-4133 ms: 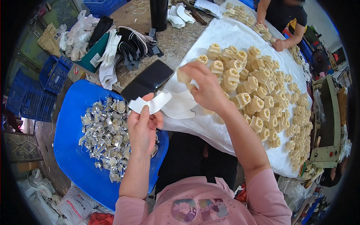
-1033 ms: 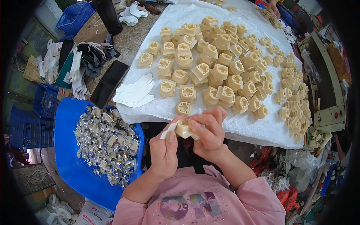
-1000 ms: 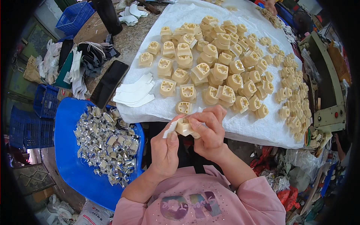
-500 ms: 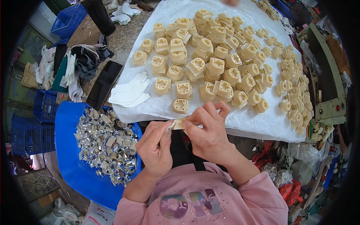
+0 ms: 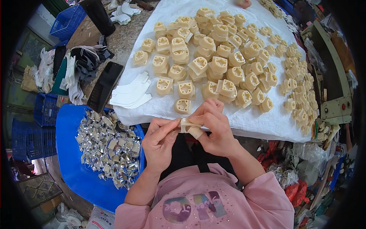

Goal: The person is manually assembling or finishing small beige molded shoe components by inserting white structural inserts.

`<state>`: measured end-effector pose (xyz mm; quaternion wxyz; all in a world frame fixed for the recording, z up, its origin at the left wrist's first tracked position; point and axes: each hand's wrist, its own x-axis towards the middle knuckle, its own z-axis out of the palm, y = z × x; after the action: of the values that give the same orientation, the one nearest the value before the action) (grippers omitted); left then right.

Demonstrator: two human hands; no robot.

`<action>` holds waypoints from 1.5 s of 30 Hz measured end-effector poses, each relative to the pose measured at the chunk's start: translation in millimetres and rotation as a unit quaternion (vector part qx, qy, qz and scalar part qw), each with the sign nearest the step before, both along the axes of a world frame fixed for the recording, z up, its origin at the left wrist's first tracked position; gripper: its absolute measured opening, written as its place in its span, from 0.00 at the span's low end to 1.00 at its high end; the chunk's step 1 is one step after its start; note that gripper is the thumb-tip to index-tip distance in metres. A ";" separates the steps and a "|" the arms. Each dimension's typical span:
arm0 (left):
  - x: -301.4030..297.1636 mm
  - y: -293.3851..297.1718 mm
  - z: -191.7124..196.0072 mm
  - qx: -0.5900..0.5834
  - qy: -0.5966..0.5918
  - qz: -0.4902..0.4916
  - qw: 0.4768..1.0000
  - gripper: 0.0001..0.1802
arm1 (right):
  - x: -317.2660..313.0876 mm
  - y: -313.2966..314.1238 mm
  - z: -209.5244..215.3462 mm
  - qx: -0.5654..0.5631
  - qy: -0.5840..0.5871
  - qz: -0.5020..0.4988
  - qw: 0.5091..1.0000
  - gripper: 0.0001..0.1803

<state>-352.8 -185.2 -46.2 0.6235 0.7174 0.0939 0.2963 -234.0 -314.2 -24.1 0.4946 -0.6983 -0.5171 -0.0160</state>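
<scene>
Above my lap, in front of the table's near edge, both hands hold one small beige shoe heel block. My left hand pinches its left side between thumb and fingers. My right hand grips the other side, fingers bent, and a pale strip shows under them. The fingers hide much of the piece. Just beyond my hands a single D-shaped heel block with holes in its face lies on the white cloth. Behind it is a large heap of similar heel blocks.
White curved strips and a black brush lie at the left. Below them a blue tub holds many silver-and-beige pieces. Smaller beige pieces cover the cloth's right side. Part of another person's hand shows at the far edge.
The piece has turned between my hands, and a pale strip now shows by my right fingers. My left hand has moved slightly right. The far hand shows more.
</scene>
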 end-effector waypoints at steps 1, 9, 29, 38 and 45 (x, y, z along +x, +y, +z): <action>2.7 -0.3 -1.3 -0.028 -0.037 -0.006 0.999 0.13 | -0.6 -0.6 0.5 0.009 0.039 0.022 0.999 0.18; 9.1 13.5 15.5 0.205 -0.033 -0.043 0.977 0.09 | 0.5 -3.6 6.1 -0.015 0.107 0.071 0.992 0.17; 6.2 23.5 11.5 0.264 -0.103 0.024 0.959 0.12 | -12.3 -2.3 5.7 -0.023 -0.006 0.034 0.999 0.19; 3.6 16.3 13.4 0.172 -0.129 0.044 0.976 0.14 | -34.8 -13.5 -18.3 0.116 0.395 -0.024 0.911 0.13; 4.7 1.5 15.8 0.229 -0.136 -0.057 0.962 0.13 | -44.3 -20.3 -12.0 0.183 0.552 0.002 0.813 0.12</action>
<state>-348.1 -183.6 -30.4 0.4656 0.7981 -0.1026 0.3685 -278.3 -334.5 -36.1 0.8156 -0.4853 -0.1461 0.2792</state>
